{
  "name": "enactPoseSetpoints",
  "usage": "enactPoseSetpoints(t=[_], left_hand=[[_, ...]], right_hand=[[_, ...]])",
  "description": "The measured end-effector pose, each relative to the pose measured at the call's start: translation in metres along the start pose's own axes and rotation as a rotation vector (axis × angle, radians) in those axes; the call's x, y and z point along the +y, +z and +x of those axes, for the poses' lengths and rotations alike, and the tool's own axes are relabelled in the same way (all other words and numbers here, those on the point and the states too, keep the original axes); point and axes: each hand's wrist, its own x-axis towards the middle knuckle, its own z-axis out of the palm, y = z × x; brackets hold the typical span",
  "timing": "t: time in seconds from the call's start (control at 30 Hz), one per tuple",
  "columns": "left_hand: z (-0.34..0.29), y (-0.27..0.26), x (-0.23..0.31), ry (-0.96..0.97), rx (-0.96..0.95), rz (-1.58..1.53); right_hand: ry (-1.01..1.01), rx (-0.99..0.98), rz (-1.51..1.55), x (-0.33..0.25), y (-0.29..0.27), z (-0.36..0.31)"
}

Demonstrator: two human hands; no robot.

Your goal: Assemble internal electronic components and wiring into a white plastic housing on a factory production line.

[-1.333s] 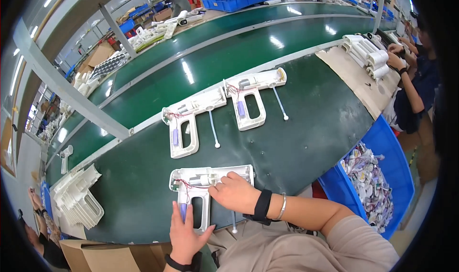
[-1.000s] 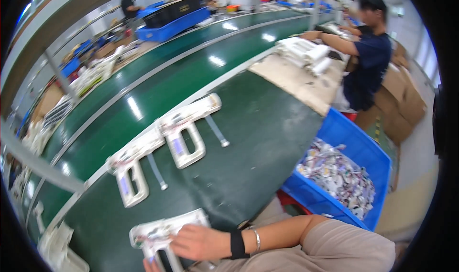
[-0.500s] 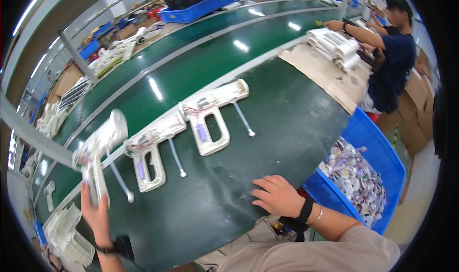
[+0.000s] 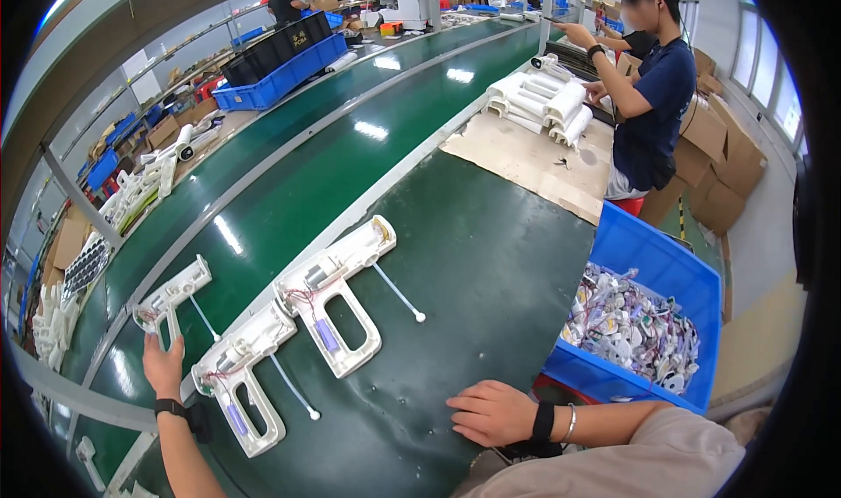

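"Hands?"
"Left hand (image 4: pixel 164 368) at a white shell (image 4: pixel 191 281) on the belt (image 4: pixel 289 191), grip unclear; right hand (image 4: pixel 498 413) empty, loosely spread on the table (image 4: pixel 464 244)."
"Progress?"
"Seemingly one's across; two uncovered wired shells (image 4: pixel 324 275) are left."

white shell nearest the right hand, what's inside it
The open shell shows a grey cylinder, red wires and, in its handle, a purple cylinder. Whatever lies directly beneath these parts is covered.
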Motion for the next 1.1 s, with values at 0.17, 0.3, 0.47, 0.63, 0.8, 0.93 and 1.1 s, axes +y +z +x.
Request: enactPoseSetpoints(t=[0.17,0.3,0.47,0.63,0.8,0.93,1.1], left_hand=[[0.011,0.024,-0.010,-0.087,-0.130,-0.191],[0.021,0.032,-0.011,-0.086,-0.096,-0.191],[0.028,0.038,0.003,-0.035,-0.184,-0.261],[0.038,0.062,-0.022,0.024,-0.181,-0.244],[0.037,0.055,-0.005,0.080,-0.225,-0.247],[0.040,0.064,-0.013,0.132,-0.201,-0.251],[0.044,0.053,-0.002,0.084,-0.351,-0.234]], right_hand=[[-0.014,0.021,0.003,0.002,0.006,0.005],[-0.010,0.029,0.002,0.002,0.005,0.004],[0.005,0.036,-0.020,0.003,0.007,0.002],[-0.006,0.066,0.014,0.002,0.011,-0.002],[0.003,0.068,0.003,0.001,0.008,-0.003],[0.008,0.078,0.020,0.001,0.009,-0.004],[0.032,0.066,0.023,0.000,0.009,-0.001]])
